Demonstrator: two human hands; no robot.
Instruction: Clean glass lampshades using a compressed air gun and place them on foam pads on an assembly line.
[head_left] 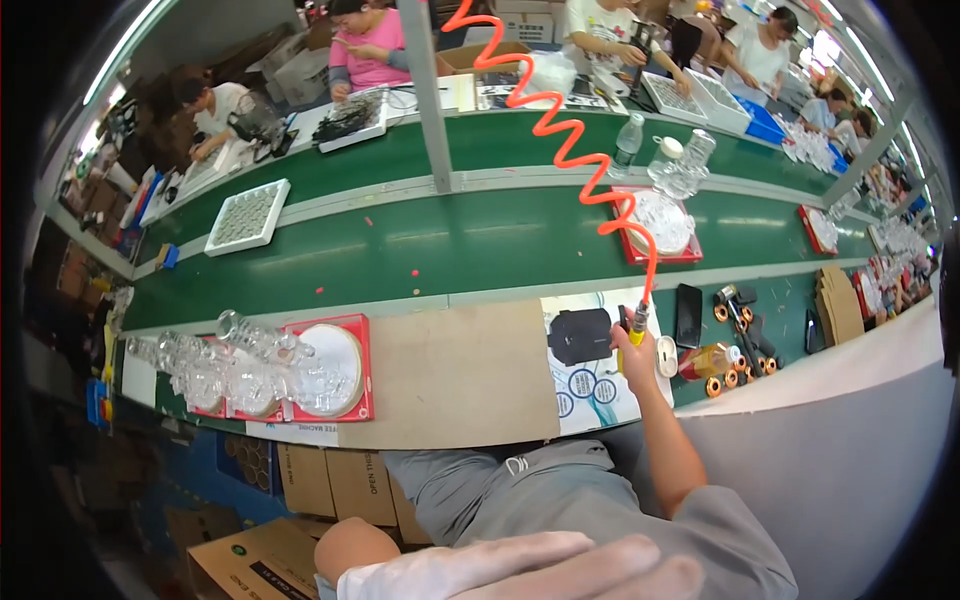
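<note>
My right hand (634,362) is closed around a small yellow and black air tool (637,322), held upright over the bench's right part. An orange coiled hose (560,130) runs up from the tool. Under that hand lies a printed paper sheet (590,385) with a flat black part (579,335) on it. My left hand (530,570) is very close to the camera at the lower edge. It wears a pale glove, its fingers are stretched out, and nothing shows in it. A brown cardboard sheet (460,375) covers the bench in front of me.
Red trays (362,372) with white discs and clear glass pieces (235,370) sit at the left. A black phone (688,315), a yellow bottle (706,360) and copper-coloured rings (728,378) lie right of my hand. Beyond runs a green conveyor belt (450,240); other people work across it. Cardboard boxes (330,485) stand below.
</note>
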